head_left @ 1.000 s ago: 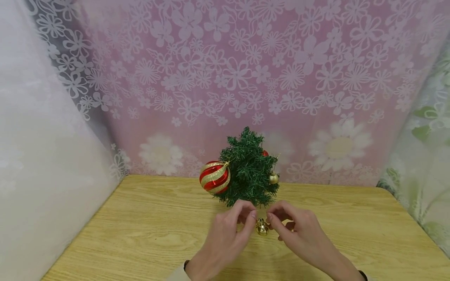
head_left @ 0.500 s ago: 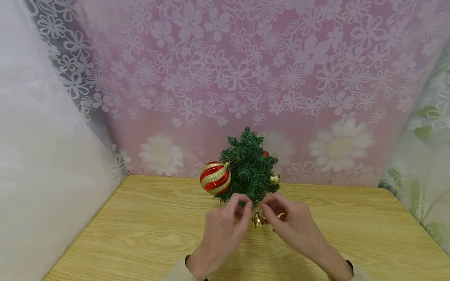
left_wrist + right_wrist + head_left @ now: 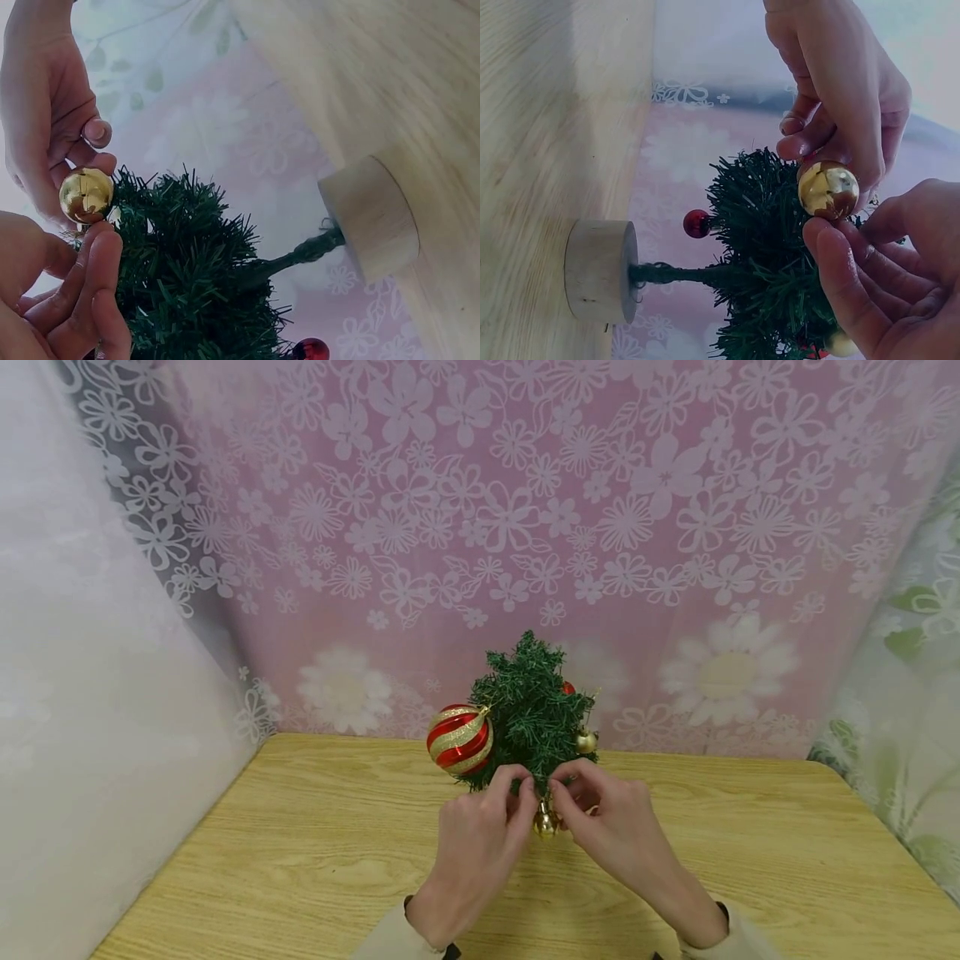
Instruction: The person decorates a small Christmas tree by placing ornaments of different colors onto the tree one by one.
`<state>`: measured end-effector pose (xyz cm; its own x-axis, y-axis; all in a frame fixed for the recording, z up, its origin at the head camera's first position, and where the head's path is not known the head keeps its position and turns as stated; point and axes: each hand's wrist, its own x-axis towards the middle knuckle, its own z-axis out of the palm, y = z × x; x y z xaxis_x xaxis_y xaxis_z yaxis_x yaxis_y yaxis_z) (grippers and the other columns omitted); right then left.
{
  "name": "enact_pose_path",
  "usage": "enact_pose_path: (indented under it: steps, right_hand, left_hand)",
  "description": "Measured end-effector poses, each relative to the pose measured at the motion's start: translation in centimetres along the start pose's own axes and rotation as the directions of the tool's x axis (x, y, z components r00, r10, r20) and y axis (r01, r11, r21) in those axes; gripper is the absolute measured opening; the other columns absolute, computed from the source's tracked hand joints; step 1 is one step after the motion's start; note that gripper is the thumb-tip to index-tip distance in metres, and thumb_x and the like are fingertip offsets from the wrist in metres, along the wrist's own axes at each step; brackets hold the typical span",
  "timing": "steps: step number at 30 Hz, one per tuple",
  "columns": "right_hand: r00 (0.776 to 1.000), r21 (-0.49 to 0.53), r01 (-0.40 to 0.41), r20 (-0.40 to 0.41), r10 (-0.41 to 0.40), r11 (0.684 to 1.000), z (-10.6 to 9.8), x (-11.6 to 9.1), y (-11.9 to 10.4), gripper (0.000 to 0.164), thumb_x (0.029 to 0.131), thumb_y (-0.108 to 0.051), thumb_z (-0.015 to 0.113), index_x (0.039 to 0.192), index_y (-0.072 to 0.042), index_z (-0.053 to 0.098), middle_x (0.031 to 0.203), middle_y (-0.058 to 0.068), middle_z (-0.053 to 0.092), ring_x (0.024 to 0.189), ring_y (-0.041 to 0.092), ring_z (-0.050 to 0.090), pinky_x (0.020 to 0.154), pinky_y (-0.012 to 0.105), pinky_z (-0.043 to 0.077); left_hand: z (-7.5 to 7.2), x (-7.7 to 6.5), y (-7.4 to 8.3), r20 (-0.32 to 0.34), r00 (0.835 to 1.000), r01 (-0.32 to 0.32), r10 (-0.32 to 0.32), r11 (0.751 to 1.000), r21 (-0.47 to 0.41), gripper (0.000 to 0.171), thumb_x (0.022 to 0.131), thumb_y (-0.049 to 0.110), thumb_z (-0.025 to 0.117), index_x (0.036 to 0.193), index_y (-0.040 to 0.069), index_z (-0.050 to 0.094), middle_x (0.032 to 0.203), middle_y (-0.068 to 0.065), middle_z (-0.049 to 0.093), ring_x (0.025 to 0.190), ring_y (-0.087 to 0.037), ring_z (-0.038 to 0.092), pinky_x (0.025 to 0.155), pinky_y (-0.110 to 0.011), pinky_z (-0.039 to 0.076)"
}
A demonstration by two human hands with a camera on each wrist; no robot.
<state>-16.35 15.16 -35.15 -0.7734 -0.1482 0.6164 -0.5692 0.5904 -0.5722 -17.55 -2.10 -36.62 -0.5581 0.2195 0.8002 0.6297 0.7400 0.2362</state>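
Note:
A small shiny gold bauble point(image 3: 546, 823) hangs between my two hands, in front of the lower branches of a small green artificial Christmas tree point(image 3: 528, 710). My left hand point(image 3: 474, 837) and right hand point(image 3: 624, 833) each pinch, thumb against forefinger, at the bauble's hanging string just above it. The string itself is too thin to make out clearly. In the left wrist view the gold bauble point(image 3: 86, 195) sits close to the branch tips, and fingers of both hands surround it. The right wrist view shows the bauble point(image 3: 829, 189) touching fingertips.
A large red-and-gold striped bauble point(image 3: 459, 739) hangs on the tree's left. A matte gold bauble point(image 3: 587, 741) and a red one point(image 3: 567, 688) hang at its right. The tree stands on a round wooden base point(image 3: 600, 270) on the wood-grain table point(image 3: 322, 843). Floral curtains surround it.
Both hands have moved forward and slightly left, carrying the gold bauble up to the tree's front branches. Their fingertips have drawn closer together. The tree and its other baubles look unmoved.

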Motion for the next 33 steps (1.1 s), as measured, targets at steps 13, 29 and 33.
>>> enact_pose_path:
  steps: [13,29,33]
  right_hand:
    - [0.988,-0.129,-0.146,0.022,0.150,0.981,0.4,1.0,-0.9,0.007,0.095,-0.009,0.069,0.095,-0.014,0.074,0.059,-0.011,0.061,0.045,-0.006,0.049,0.043,0.021,0.041]
    - [0.995,-0.249,-0.048,0.072,0.068,0.967,0.3,0.8,-1.1,0.015,0.086,-0.004,0.074,0.082,-0.018,0.075,0.060,-0.013,0.054,0.051,-0.004,0.040,0.049,0.019,0.036]
    - [0.996,-0.241,-0.029,0.076,0.049,0.970,0.2,0.7,-1.0,0.015,0.085,-0.005,0.077,0.081,-0.019,0.074,0.062,-0.014,0.054,0.053,-0.005,0.041,0.049,0.019,0.036]
  left_hand:
    - [0.0,0.7,-0.1,0.036,0.999,0.037,-0.040,0.996,0.079,0.005,0.094,0.016,0.071,0.092,0.016,0.066,0.047,0.012,0.044,0.039,0.005,0.020,0.041,-0.010,0.011]
    - [-0.1,0.3,-1.0,0.113,0.993,0.016,-0.024,0.997,0.078,0.008,0.094,0.019,0.069,0.087,0.020,0.067,0.049,0.013,0.052,0.039,0.006,0.022,0.040,-0.011,0.013]
    - [-0.3,0.0,-1.0,0.117,0.993,0.002,-0.009,0.998,0.055,0.006,0.095,0.021,0.069,0.089,0.021,0.068,0.053,0.014,0.059,0.039,0.006,0.032,0.040,-0.010,0.015]
